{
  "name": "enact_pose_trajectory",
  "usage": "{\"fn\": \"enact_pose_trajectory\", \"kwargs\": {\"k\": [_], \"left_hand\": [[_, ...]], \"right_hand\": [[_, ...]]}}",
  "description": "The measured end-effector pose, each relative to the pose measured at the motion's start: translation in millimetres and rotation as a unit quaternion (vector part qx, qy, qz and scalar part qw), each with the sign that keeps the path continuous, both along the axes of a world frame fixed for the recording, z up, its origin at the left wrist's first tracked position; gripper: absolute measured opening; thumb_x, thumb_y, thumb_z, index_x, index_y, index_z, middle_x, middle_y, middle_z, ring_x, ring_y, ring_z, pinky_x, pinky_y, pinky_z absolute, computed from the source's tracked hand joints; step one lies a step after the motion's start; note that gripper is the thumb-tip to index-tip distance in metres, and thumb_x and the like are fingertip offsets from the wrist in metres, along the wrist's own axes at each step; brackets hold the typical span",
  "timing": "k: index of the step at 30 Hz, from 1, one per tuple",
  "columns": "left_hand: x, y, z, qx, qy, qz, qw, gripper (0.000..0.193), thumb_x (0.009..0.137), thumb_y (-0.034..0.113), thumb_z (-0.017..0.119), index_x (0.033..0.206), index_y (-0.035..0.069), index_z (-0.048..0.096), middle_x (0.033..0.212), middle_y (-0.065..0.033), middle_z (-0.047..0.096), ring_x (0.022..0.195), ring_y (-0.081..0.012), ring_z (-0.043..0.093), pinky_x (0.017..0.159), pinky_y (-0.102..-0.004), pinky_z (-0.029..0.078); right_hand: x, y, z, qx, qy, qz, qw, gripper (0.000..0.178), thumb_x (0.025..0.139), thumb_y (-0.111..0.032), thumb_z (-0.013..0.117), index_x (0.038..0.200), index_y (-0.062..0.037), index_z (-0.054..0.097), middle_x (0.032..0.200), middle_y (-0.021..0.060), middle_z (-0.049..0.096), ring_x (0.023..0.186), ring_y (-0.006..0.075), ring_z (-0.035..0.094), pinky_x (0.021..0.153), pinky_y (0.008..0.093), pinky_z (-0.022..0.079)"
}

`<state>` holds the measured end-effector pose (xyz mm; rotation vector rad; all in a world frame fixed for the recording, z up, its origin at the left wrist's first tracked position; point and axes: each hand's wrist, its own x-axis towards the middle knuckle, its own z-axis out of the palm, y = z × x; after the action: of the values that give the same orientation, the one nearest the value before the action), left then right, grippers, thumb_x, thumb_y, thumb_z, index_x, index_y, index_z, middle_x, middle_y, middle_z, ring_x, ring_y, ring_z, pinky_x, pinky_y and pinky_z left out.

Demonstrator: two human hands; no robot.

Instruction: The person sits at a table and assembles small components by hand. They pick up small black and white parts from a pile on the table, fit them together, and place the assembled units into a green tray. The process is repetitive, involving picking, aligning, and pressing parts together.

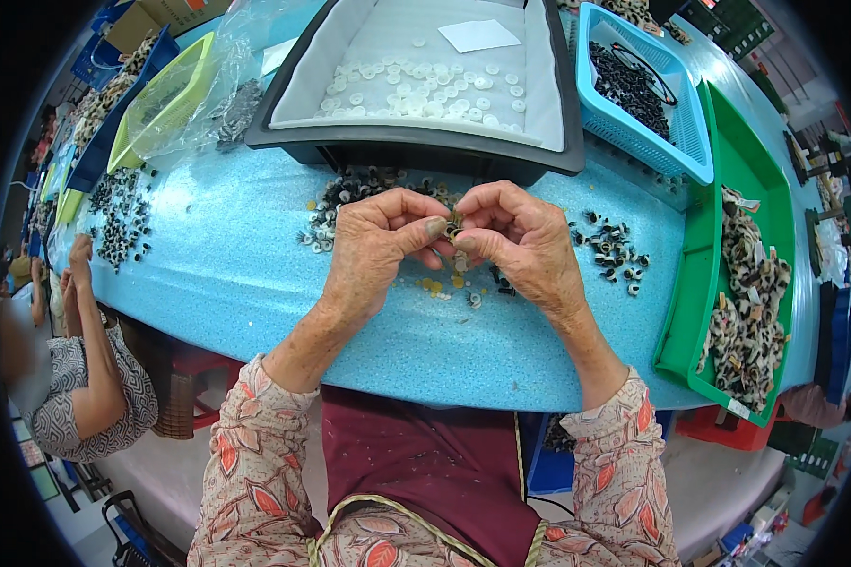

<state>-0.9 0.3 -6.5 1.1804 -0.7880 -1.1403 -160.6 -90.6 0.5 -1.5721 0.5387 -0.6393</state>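
My left hand (376,238) and my right hand (523,248) meet above the blue table, just in front of the black tray. Their thumbs and fingertips pinch a small dark round piece (452,230) with a pale part on it; its exact kind is too small to tell. Behind and under the left hand lies a heap of small black and white parts (326,213). To the right of my right hand is another pile of black and white parts (615,253). Small yellow discs (432,284) lie below the fingers.
A black tray (284,142) lined with white holds many white discs (425,94). At the right stand a light blue basket (695,156) of black parts and a green bin (676,326) with spotted fabric pieces (752,312). Another person (85,378) sits at the left near loose black parts (118,222).
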Motion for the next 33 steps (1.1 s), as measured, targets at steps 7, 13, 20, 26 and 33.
{"fn": "enact_pose_trajectory", "kwargs": {"k": [7,13,20,26,33], "left_hand": [[2,0,1,-0.002,0.06,-0.029,0.998,0.037,0.089,0.011,0.059,0.121,-0.004,0.048,0.09,-0.0113,0.066,0.079,-0.0164,0.066,0.065,-0.0255,0.054],[1,-3,7,-0.005,0.075,-0.039,0.996,0.045,0.091,0.016,0.058,0.127,-0.004,0.042,0.089,-0.0124,0.066,0.078,-0.019,0.066,0.065,-0.0262,0.054],[16,-7,1,-0.079,0.027,-0.006,0.997,0.044,0.091,0.018,0.06,0.124,-0.004,0.043,0.079,-0.009,0.061,0.068,-0.0166,0.063,0.058,-0.0253,0.051],[16,-10,-3,-0.076,0.023,-0.001,0.997,0.041,0.091,0.016,0.059,0.124,-0.005,0.043,0.079,-0.0092,0.061,0.068,-0.0164,0.063,0.058,-0.0256,0.05],[20,-14,-8,-0.093,-0.031,0.035,0.995,0.03,0.088,0.007,0.059,0.115,-0.005,0.051,0.073,-0.0069,0.062,0.064,-0.0139,0.06,0.056,-0.0242,0.047]], "right_hand": [[1,-5,-2,-0.242,-0.026,-0.013,0.97,0.022,0.074,-0.001,0.068,0.096,-0.0015,0.065,0.08,0.0082,0.066,0.074,0.019,0.066,0.065,0.0296,0.052],[-4,-12,-6,-0.337,-0.052,-0.015,0.94,0.013,0.079,-0.006,0.067,0.091,-0.0009,0.065,0.082,0.0089,0.065,0.072,0.0193,0.062,0.066,0.0311,0.049],[-3,-4,0,-0.253,-0.078,0.0,0.964,0.014,0.086,-0.011,0.062,0.093,-0.0012,0.054,0.078,0.0093,0.061,0.07,0.0227,0.063,0.065,0.0342,0.05],[3,19,-6,-0.271,0.031,-0.008,0.962,0.013,0.087,-0.01,0.059,0.091,-0.0016,0.05,0.065,0.0131,0.059,0.066,0.0302,0.065,0.059,0.0386,0.049],[-6,-2,-1,-0.365,0.043,-0.077,0.927,0.007,0.086,-0.009,0.056,0.083,-0.0039,0.059,0.064,0.0097,0.06,0.054,0.0183,0.062,0.05,0.0304,0.048]]}}
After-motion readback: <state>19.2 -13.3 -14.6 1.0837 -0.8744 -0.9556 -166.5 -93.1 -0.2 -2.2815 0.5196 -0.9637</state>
